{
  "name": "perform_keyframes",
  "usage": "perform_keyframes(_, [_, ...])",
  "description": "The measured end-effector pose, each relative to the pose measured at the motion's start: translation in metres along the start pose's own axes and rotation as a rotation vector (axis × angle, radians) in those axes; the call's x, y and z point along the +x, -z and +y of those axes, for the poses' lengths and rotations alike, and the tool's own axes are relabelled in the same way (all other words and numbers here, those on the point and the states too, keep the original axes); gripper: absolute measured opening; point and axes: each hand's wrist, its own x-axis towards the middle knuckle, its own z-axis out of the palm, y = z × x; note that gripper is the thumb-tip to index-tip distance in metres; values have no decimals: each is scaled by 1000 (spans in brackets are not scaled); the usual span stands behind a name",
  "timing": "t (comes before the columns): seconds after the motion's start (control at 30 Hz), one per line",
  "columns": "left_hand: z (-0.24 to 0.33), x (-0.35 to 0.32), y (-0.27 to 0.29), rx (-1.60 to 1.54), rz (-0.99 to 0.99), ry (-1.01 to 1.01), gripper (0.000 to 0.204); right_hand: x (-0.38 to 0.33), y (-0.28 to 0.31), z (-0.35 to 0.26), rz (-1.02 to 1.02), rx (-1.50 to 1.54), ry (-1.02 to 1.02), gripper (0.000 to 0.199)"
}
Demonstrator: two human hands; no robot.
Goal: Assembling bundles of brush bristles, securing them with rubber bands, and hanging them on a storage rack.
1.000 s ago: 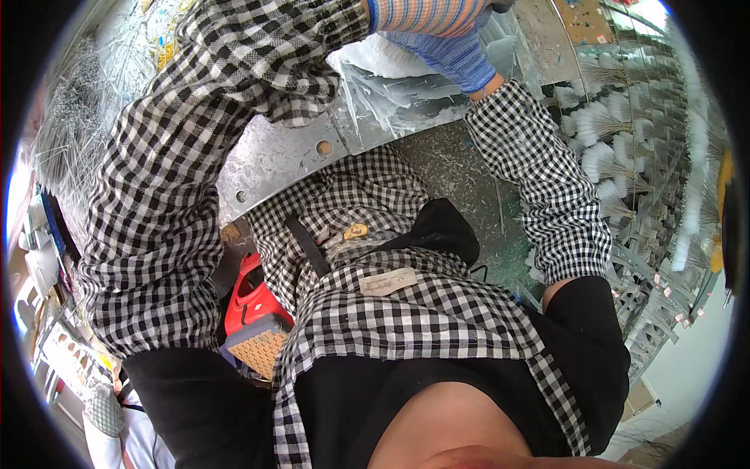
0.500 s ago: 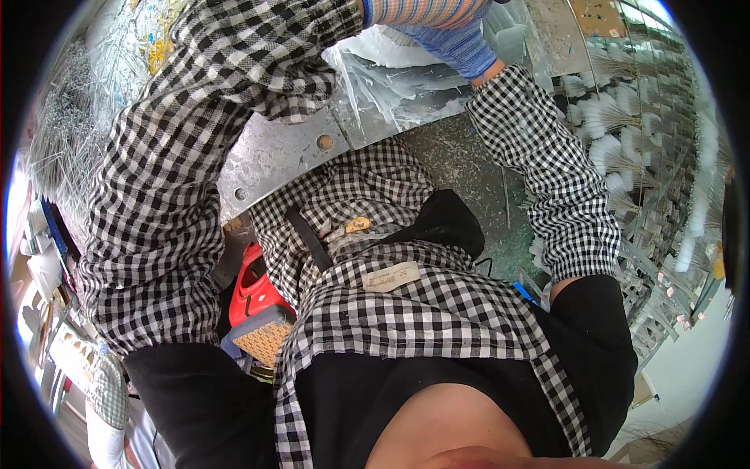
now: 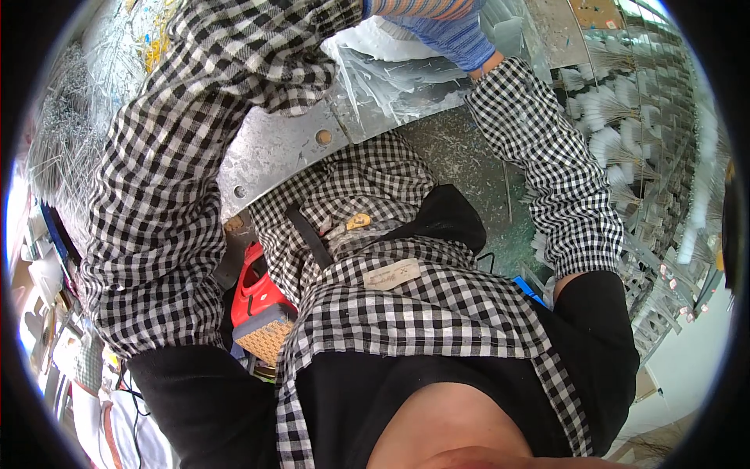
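My left hand (image 3: 426, 7), in an orange-and-blue striped glove, reaches in at the upper edge. My right hand (image 3: 457, 37), in a blue knit glove, lies close against it from the right. Both hands' fingers are cut off by the picture's edge or hidden, so what they hold does not show. Below them, whitish translucent material (image 3: 391, 82), streaked and ragged like a smeared sheet, covers part of a metal worktop (image 3: 281, 144). The worktop has round holes along its near side.
Thin wire-like strands (image 3: 66, 148) are heaped at the left. Rows of white-tufted brushes (image 3: 625, 148) stand at the right. A red plastic object (image 3: 254, 293) and a woven-topped stool (image 3: 266, 338) are low beside my lap. Another person's sleeve (image 3: 87, 363) shows at the lower left.
Both hands have moved slightly upward, nearly out of the picture. At the lower left the other person's arm has shifted. The whitish material lies much as before.
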Motion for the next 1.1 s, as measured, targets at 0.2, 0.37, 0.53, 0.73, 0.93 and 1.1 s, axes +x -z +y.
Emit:
perform_keyframes(0.2, [-7,5,3,-7,-62,-5,20,0,0,1,36,7,22,80])
perform_keyframes(0.37, [-7,5,2,-26,-14,-45,20,-1,-2,3,68,14,35,79])
perform_keyframes(0.53, [-2,6,6,-10,-79,26,20,-5,-5,5,98,20,48,79])
perform_keyframes(0.73, [-9,6,-10,-28,4,-37,19,-8,-12,8,127,25,66,78])
perform_keyframes(0.93, [-11,3,-8,-50,85,-67,22,-4,-15,13,176,39,82,77])
perform_keyframes(1.1, [-10,4,-12,-56,62,-43,24,-7,-19,17,203,38,95,77])
